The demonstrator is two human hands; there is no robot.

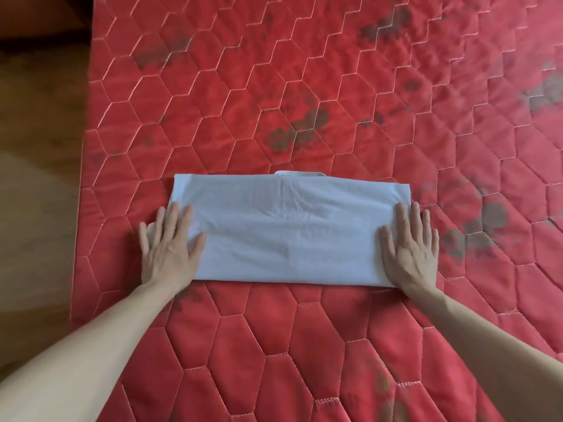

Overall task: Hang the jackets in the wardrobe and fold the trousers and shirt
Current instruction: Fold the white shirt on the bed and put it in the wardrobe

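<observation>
Both hands' fingers (175, 214) press flat on the folded shirt's (289, 229) ends

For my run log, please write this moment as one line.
step: folding shirt | shirt: folded rectangle on red quilt | left hand: flat on left end | right hand: flat on right end

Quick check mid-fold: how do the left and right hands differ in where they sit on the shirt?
The left hand lies half off the shirt, its outer fingers on the red quilt; the right hand lies almost wholly on the cloth. The left covers the shirt's left end, the right its right end. Both press flat, fingers straight.
</observation>
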